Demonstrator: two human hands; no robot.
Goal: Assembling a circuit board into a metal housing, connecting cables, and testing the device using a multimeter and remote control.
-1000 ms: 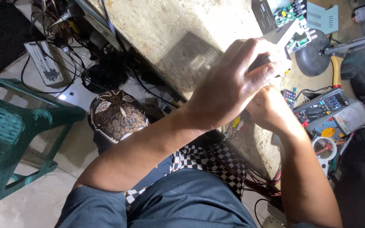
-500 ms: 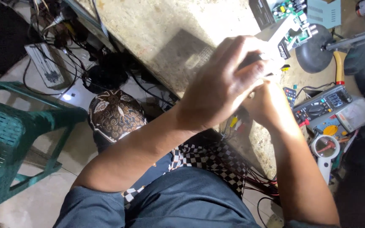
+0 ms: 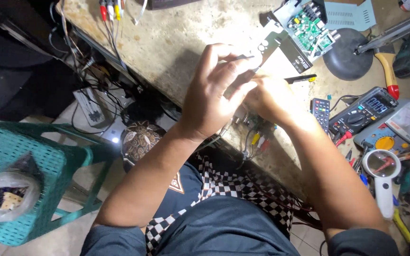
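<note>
My left hand [image 3: 212, 95] is curled over my right hand [image 3: 274, 99] above the front edge of a worn workbench [image 3: 167, 42]. A thin grey metal tool [image 3: 241, 58] is pinched between the left fingers. Under both hands hangs a small circuit board [image 3: 255, 130] with yellow, white and red sockets and loose wires; my right hand grips it, mostly hidden by the left. Just behind the hands lies an opened receiver box with a green circuit board [image 3: 304, 21].
On the bench to the right lie a black screwdriver [image 3: 300, 78], a small remote [image 3: 320, 112], a multimeter [image 3: 362, 111], a white magnifier [image 3: 381, 168], a lamp base [image 3: 345, 59] and a hammer [image 3: 388, 71]. A green stool [image 3: 48, 156] stands at left with a plastic bag [image 3: 5, 194].
Both hands stay together on the board and have drifted slightly left and down in view. The view has shifted, showing more of the bench's right side.
</note>
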